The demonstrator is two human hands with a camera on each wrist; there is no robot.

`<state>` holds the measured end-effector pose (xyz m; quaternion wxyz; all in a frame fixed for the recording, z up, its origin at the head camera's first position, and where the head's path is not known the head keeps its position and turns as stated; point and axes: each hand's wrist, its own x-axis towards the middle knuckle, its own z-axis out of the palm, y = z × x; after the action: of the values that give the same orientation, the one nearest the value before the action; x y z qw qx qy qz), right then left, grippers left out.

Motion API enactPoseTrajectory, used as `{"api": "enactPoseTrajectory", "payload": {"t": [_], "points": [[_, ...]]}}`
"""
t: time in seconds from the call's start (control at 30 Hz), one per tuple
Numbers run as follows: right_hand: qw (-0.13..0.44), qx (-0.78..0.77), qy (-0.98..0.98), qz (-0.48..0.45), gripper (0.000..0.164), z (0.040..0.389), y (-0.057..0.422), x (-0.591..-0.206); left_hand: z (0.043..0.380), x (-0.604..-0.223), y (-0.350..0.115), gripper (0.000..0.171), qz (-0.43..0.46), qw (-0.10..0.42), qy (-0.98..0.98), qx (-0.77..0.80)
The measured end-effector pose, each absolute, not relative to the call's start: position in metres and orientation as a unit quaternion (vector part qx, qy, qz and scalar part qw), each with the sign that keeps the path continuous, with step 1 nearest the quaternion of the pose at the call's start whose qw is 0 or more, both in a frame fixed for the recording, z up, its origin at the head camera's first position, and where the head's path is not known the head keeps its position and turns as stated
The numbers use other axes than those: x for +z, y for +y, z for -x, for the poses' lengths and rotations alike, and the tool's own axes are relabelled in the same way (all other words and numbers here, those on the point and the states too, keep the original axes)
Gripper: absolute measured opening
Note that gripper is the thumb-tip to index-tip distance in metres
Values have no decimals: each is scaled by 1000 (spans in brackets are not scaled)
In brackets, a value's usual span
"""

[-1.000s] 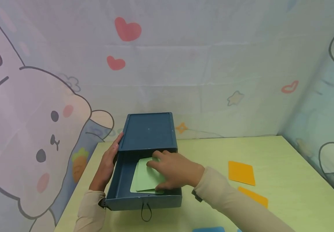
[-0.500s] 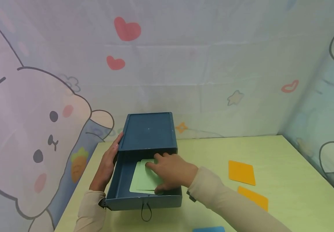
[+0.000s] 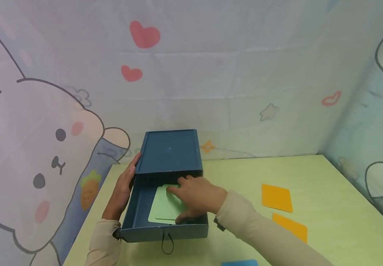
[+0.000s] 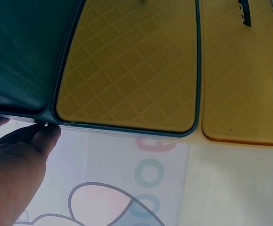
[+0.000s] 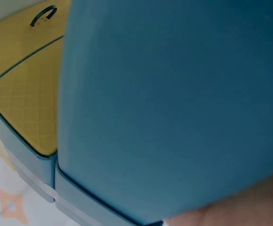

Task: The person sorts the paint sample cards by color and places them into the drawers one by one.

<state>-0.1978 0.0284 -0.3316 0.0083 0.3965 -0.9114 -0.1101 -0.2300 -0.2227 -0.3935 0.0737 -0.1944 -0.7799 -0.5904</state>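
Note:
A dark blue drawer box (image 3: 169, 151) stands on the table with its drawer (image 3: 138, 216) pulled out toward me. Overlapping light green cards (image 3: 165, 207) lie inside. My right hand (image 3: 198, 194) reaches over them from the right, with bent fingers toward the far edge and the thumb at the near edge, covering their right part. Along the box's left side my left hand (image 3: 121, 190) rests with extended fingers, which touch a frame corner in the left wrist view. In the right wrist view, a wide blue surface (image 5: 164, 103) blocks most of the work.
Two orange cards (image 3: 277, 197) lie on the pale green table (image 3: 238, 173) to the right, one partly behind the right sleeve. A blue card (image 3: 239, 263) shows at the bottom edge. A black cord loop hangs from the drawer front. The left wrist view shows yellow latticed panels (image 4: 131, 70).
The top green card has slid slightly toward me and the lower cards' edges sit closer to it. My right hand has shifted a little left; my left hand stays put.

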Motion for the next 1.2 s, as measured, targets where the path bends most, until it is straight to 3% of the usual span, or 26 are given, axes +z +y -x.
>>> {"api": "enactPoseTrajectory", "payload": {"t": [0.2,0.6,1.13,1.2], "points": [[0,-48,-905,-423,74,197,37,-318,228,-394,-224,58,192,75,-779,-592],[84,95,-862,-491,44,183,61,-292,226,-393,-224,58,190,82,-782,-588],[206,315,-725,-577,11,129,52,-326,225,-395,-226,56,192,89,-779,-591],[200,348,-712,-576,7,121,50,-335,226,-395,-226,56,193,90,-778,-590]]}}
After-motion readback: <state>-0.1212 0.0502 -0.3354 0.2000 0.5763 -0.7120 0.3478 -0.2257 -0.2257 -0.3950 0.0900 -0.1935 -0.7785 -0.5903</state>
